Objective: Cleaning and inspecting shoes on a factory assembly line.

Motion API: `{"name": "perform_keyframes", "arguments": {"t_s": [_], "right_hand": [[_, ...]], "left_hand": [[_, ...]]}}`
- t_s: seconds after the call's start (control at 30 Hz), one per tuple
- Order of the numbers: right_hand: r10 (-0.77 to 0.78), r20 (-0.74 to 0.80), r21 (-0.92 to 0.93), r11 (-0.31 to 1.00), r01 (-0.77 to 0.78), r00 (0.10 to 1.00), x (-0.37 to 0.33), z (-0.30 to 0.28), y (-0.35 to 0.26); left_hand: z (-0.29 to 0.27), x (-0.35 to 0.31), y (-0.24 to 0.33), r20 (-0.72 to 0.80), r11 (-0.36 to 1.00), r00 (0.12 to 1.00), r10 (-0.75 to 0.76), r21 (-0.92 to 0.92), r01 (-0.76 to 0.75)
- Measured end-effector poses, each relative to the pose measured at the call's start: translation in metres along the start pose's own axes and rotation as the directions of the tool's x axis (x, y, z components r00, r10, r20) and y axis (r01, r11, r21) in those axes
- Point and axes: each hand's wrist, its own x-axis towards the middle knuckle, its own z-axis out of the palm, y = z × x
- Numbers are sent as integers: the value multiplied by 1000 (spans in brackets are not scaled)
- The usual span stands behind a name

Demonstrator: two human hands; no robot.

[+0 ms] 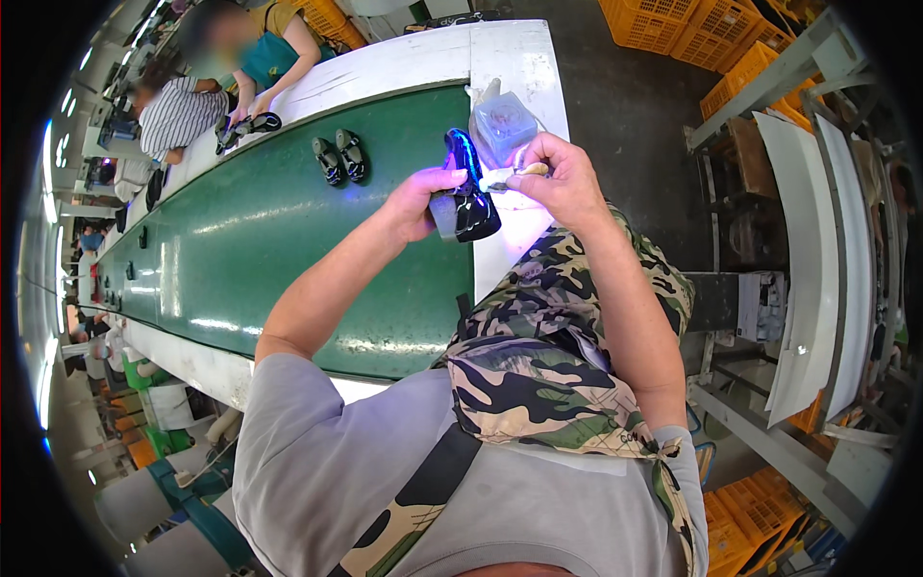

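My left hand (pixel 420 202) grips a glossy black shoe (pixel 477 215) by its side, over the edge of the green conveyor belt (pixel 288 260). Blue-violet light shines on the shoe's surface. Pinched in my right hand (pixel 569 185) is a small whitish cloth (pixel 497 180), its end up against the shoe or very close to it; contact cannot be made out. Just beyond my hands, a translucent plastic container (pixel 507 123) rests on the white table (pixel 519 58). A pair of dark shoes (pixel 340 157) lies on the belt to the left.
Across the belt, a person in a teal apron (pixel 269 60) handles dark shoes (pixel 252 125); another in a striped shirt (pixel 183 120) is beside them. Orange crates (pixel 716 34) are stacked at the far right. A metal rack (pixel 798 260) stands to my right.
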Motion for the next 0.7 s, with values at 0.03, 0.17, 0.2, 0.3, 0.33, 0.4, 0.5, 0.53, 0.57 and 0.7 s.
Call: {"name": "perform_keyframes", "arguments": {"t_s": [0.03, 0.17, 0.2, 0.3, 0.33, 0.4, 0.5, 0.53, 0.57, 0.7], "right_hand": [[13, 0, -24, 1000, -13, 1000, -1, -1, -2], [-37, -14, -55, 998, 36, 999, -4, -1, -8], [-40, -14, -66, 997, 39, 999, -6, -2, -10], [-51, 2, -55, 997, 51, 999, -9, -4, -14], [-58, 17, -34, 998, 58, 998, -10, -5, -14], [-66, 27, -22, 998, 66, 997, -11, -7, -13], [-96, 48, 13, 995, 95, 994, -14, -10, -11], [-117, 60, 36, 993, 115, 991, -15, -10, -11], [-119, 58, 38, 992, 117, 991, -16, -10, -11], [-196, 54, 38, 980, 194, 979, -21, -11, -11]], "left_hand": [[1, 0, -1, -13, 1000, 1000, -12, -26, 11], [4, -1, -7, -16, 991, 997, -69, -119, 67], [3, 0, -9, -16, 991, 997, -71, -117, 68], [-1, 5, -16, -25, 984, 999, -42, -174, 37], [-1, 7, -18, -30, 979, 999, -28, -202, 21], [-1, 9, -21, -36, 974, 999, -15, -226, 7], [0, 9, -27, -23, 958, 1000, -6, -285, -1], [0, 9, -30, -28, 951, 1000, 11, -309, -19], [0, 8, -33, -33, 942, 999, 28, -332, -37], [2, 9, -44, -44, 914, 999, 20, -404, -37]]}}
